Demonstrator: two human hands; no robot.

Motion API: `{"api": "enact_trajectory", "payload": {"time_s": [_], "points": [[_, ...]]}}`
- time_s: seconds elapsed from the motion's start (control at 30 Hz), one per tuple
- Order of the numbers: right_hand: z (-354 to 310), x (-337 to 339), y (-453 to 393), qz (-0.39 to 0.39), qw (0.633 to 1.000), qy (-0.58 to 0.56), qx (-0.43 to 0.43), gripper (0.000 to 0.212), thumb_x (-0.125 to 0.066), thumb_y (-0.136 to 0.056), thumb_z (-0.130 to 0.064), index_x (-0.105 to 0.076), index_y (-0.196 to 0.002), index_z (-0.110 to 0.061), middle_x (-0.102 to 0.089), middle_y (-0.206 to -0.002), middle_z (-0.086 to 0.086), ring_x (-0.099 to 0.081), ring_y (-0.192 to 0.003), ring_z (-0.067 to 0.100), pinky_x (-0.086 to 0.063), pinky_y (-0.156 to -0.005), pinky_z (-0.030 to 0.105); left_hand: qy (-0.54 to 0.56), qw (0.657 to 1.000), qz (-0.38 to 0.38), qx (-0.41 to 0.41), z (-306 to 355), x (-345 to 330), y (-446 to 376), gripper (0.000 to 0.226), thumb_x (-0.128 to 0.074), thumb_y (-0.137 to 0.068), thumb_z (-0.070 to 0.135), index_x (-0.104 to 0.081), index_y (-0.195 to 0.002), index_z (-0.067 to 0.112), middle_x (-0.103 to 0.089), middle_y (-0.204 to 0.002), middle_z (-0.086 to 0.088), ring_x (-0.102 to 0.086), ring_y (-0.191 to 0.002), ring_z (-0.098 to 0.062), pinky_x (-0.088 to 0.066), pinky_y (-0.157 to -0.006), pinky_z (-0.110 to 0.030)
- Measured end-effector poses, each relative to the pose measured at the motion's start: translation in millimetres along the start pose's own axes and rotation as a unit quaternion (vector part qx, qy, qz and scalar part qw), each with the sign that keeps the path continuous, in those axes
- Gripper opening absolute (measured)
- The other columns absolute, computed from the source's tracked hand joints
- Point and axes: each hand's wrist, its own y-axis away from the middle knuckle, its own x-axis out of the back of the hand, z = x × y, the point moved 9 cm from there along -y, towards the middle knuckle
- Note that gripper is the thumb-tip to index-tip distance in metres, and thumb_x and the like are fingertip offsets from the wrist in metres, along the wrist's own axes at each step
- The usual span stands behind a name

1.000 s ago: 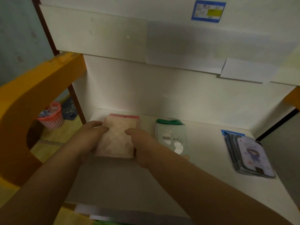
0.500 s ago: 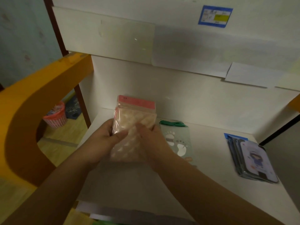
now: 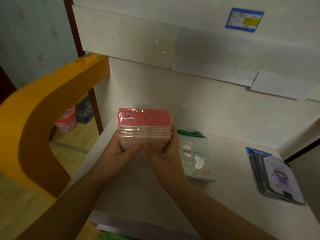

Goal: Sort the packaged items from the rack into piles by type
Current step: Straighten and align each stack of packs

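Note:
A stack of several pink packets with red header cards (image 3: 145, 125) stands upright above the white shelf (image 3: 225, 196), squeezed between both hands. My left hand (image 3: 119, 151) grips its left side and my right hand (image 3: 166, 153) grips its right side, thumbs meeting in front. Just to the right, a pile of grey-green packets with footprint cut-outs and green headers (image 3: 195, 158) lies flat on the shelf. At the far right lies a pile of dark packets topped by one with a cartoon figure (image 3: 277, 179).
The rack's white back panel (image 3: 190, 94) rises behind the shelf, with a blue and yellow label (image 3: 244, 19) higher up. An orange curved frame (image 3: 34, 108) stands at the left. A pink basket (image 3: 66, 120) sits on the floor beyond it.
The pink stack lay flat on the shelf a second ago. Both hands have lifted it and tipped it upright, so its red headers now face me.

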Motion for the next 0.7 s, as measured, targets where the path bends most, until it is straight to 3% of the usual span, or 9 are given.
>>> {"api": "enact_trajectory", "payload": {"time_s": [0.1,0.23,0.37,0.5,0.6,0.7], "points": [[-1,-2,1,0.000,1.000,0.016,0.005,0.066,-0.074,-0.086,-0.016,-0.040,-0.141,-0.023,-0.061,-0.129,-0.006,-0.060,-0.119,0.006,-0.050,-0.092,0.018,-0.002,1.000,0.003,-0.003,-1,-2,-1,0.053,-0.063,-0.087,0.033,-0.049,-0.135,0.017,-0.061,-0.124,0.009,-0.059,-0.112,-0.001,-0.048,-0.087,-0.010],[-10,-4,3,0.021,0.998,0.028,0.043,0.058,-0.074,-0.087,-0.018,-0.044,-0.133,-0.037,-0.062,-0.125,-0.011,-0.060,-0.119,0.009,-0.050,-0.096,0.023,0.005,1.000,0.020,-0.016,1,2,-3,0.051,-0.065,-0.087,0.034,-0.053,-0.131,0.012,-0.064,-0.120,0.005,-0.061,-0.109,-0.001,-0.048,-0.084,-0.009],[-9,-5,6,0.010,0.999,0.018,0.046,0.050,-0.068,-0.090,-0.011,-0.048,-0.136,-0.015,-0.064,-0.118,-0.020,-0.062,-0.115,0.003,-0.048,-0.092,0.013,0.010,1.000,0.000,-0.020,0,-4,-6,0.068,-0.061,-0.079,0.048,-0.051,-0.135,0.011,-0.061,-0.127,0.001,-0.058,-0.117,-0.008,-0.048,-0.094,-0.017],[-4,-4,3,-0.001,0.999,0.039,0.038,0.043,-0.064,-0.093,-0.010,-0.050,-0.133,-0.012,-0.063,-0.115,-0.027,-0.060,-0.114,-0.003,-0.045,-0.091,0.009,0.013,1.000,0.003,-0.015,-6,-4,-11,0.068,-0.060,-0.080,0.052,-0.050,-0.135,0.013,-0.061,-0.128,0.002,-0.058,-0.119,-0.009,-0.048,-0.099,-0.023],[12,-6,4,-0.012,0.997,0.082,0.000,0.044,-0.063,-0.095,-0.021,-0.047,-0.135,-0.029,-0.059,-0.123,-0.023,-0.055,-0.118,-0.007,-0.046,-0.100,0.015,-0.003,1.000,0.013,0.001,-12,-6,-12,0.061,-0.064,-0.083,0.044,-0.050,-0.135,0.014,-0.059,-0.127,0.005,-0.056,-0.114,0.005,-0.045,-0.091,-0.008],[24,-6,7,-0.008,0.990,0.138,-0.041,0.049,-0.061,-0.096,-0.027,-0.036,-0.133,-0.047,-0.049,-0.128,-0.029,-0.045,-0.119,-0.018,-0.035,-0.099,0.003,-0.054,0.998,0.008,-0.001,-17,-9,-10,0.048,-0.063,-0.090,0.022,-0.048,-0.135,0.012,-0.056,-0.123,0.006,-0.047,-0.102,0.027,-0.036,-0.081,0.005]]}}
